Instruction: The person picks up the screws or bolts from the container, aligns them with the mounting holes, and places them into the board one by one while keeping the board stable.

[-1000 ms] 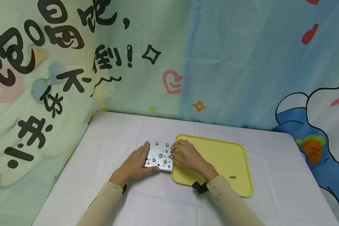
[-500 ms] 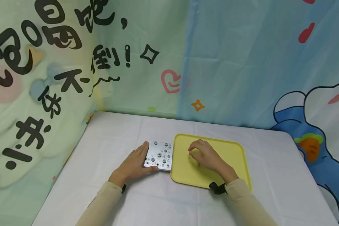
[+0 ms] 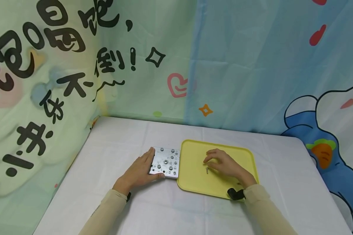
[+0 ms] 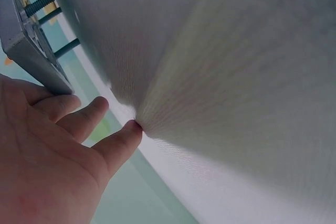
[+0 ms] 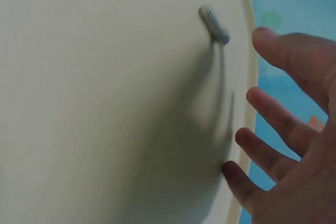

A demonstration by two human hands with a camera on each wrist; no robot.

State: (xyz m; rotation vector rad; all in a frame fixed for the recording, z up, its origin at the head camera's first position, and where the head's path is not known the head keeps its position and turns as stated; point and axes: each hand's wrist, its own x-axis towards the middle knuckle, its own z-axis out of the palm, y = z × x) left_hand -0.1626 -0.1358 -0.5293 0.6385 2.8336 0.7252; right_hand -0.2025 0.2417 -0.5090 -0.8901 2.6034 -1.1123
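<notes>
From my end of the link I counted two hands at work over one counter (image 3: 135, 137), spread with white cloth. There was one plate (image 3: 163, 158), square and metal, lying flat on the counter just beside the left rim of one yellow tray (image 3: 191, 173); I could not tell whether plate and rim touched. At least seven round screw heads (image 3: 166, 162) showed on the plate's upper face, the smallest too tiny to count surely, and the left wrist view gave me at least three threaded shanks (image 4: 67, 48) sticking out from it. My left hand (image 3: 138, 171) rested at the plate's near left corner, its fingers (image 3: 149, 156) fairly straight along the left edge and its one thumb (image 3: 157, 176) along the near edge; one fingertip in the wrist view pressed a dent into the cloth. My right hand (image 3: 223, 164) hung above the tray, its fingers loosely bent and spaced apart, with hold of nothing. Near its thumb, with a gap between, I saw one screw (image 3: 207, 170) against the tray's yellow floor; whether it stood, leaned or was clear of the surface I could not tell. One small dark bit (image 3: 238, 183) showed beside the right wrist, too hidden to name. Two pale sleeves (image 3: 106, 209) reached in from below, and behind the counter hung a printed backdrop (image 3: 238, 65) with one orange star (image 3: 206, 110) and one carrot (image 3: 324, 156).
</notes>
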